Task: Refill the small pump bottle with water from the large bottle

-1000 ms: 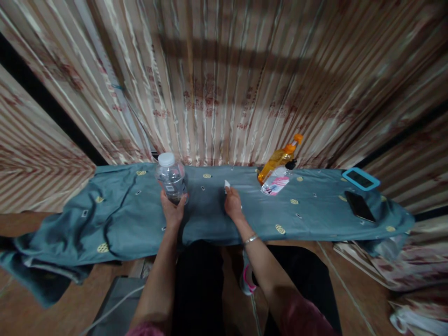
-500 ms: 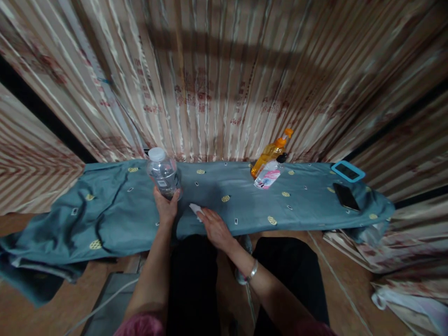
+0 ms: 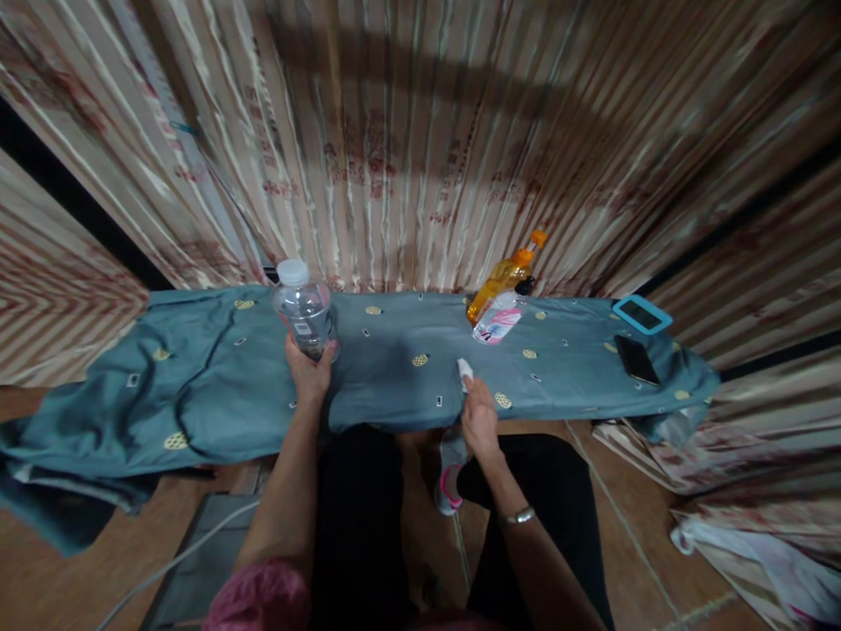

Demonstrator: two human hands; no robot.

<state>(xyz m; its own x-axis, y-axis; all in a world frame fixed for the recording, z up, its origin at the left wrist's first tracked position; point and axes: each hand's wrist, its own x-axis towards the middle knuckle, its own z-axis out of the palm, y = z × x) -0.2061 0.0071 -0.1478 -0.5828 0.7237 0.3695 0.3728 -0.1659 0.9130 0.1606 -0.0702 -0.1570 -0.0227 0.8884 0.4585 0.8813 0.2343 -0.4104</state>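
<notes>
Left hand [image 3: 307,372] grips bottle [image 3: 303,308], right hand [image 3: 478,419] pinches wipe [image 3: 464,373] on cloth [image 3: 216,394]
Bottle upright mid-left on table; hold its base firm, keep wipe flat with short strokes. Right hand sits at the near edge; open room between bottle and orange bottle [image 3: 505,276], phones [image 3: 636,359] far right

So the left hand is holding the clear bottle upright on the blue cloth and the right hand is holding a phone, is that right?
Not quite. The head view shows the right hand pinching a small white wad against the blue cloth, not a phone. The phone lies untouched far to the right. The left hand does hold the clear bottle upright.
</notes>
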